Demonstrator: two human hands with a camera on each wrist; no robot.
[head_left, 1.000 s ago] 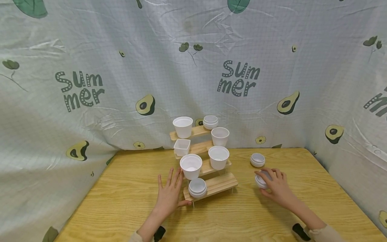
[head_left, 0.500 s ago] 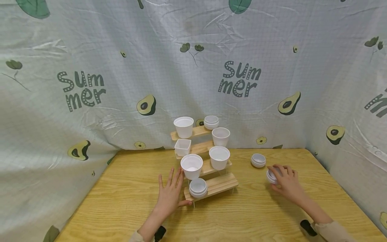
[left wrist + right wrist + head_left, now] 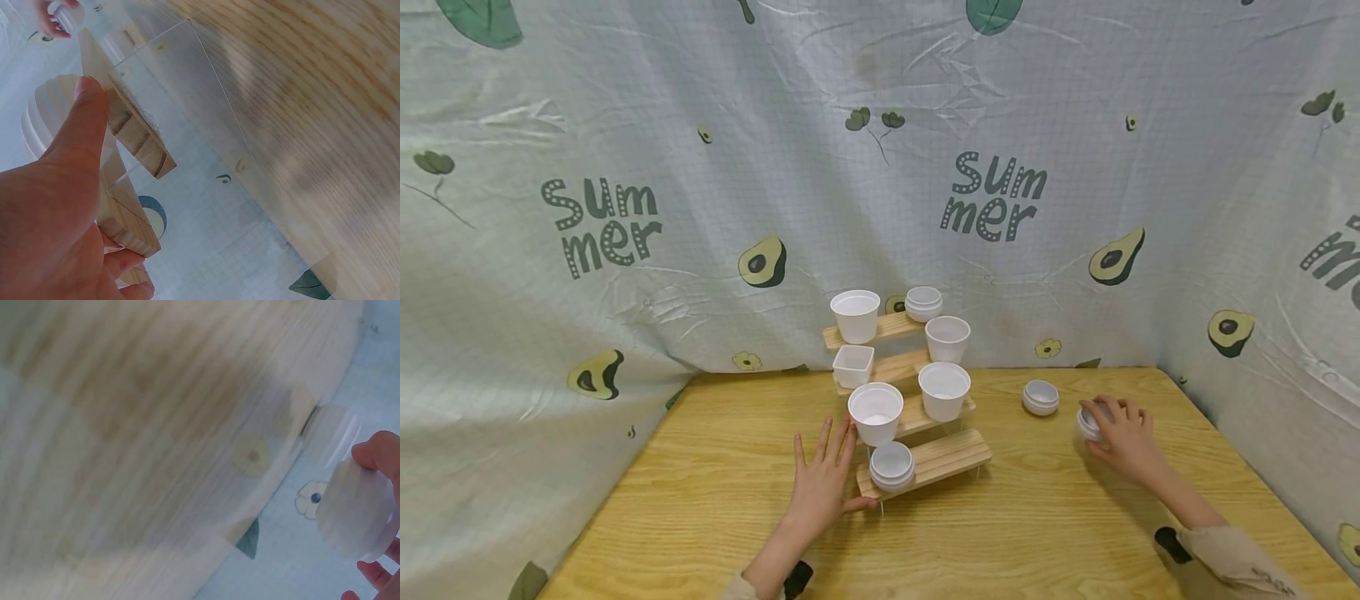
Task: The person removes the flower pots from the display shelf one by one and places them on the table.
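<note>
My right hand holds a small round white pot at the right of the table, thumb on one side and fingers on the other. The right wrist view shows this pot close up, ribbed and tilted in that view. A similar small pot stands just left of it. My left hand rests at the left side of a tiered wooden stand, fingers spread and straight. Its thumb touches the end of the lowest plank, and its fingertips reach a plank higher up.
On the stand's steps are white pots: a small round one at the bottom, larger cups such as this tall cup, and a square pot. Clear side panels support the planks. A patterned curtain surrounds the wooden table.
My right hand has moved right and slightly farther back with the small pot, away from the other loose pot. The left hand stays at the stand.
</note>
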